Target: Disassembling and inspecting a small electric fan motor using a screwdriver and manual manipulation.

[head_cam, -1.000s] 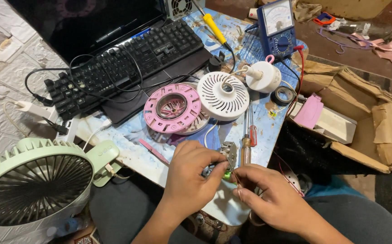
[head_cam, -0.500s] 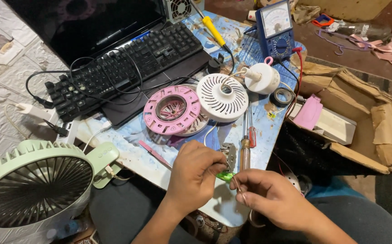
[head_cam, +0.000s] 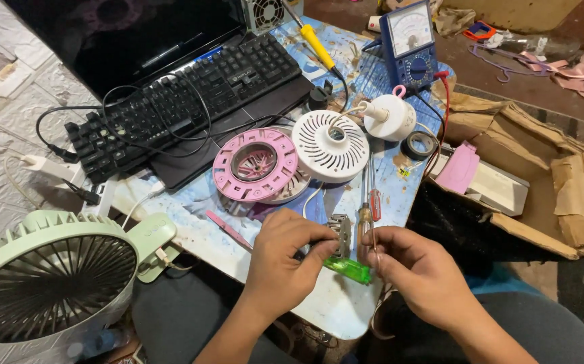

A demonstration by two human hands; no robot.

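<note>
Small part held at the near edge of the tabletop (head_cam: 346, 317), both hands on it.

Left hand (head_cam: 282, 269) pinches a small grey metal part (head_cam: 341, 232) between thumb and fingers; right hand (head_cam: 420, 269) is closed around a green-handled screwdriver (head_cam: 349, 268) lying beside it. Judged step: working on the part. Steady part and aligned tip seem needed. Pink fan ring (head_cam: 255, 164) sits mid-table.
</note>
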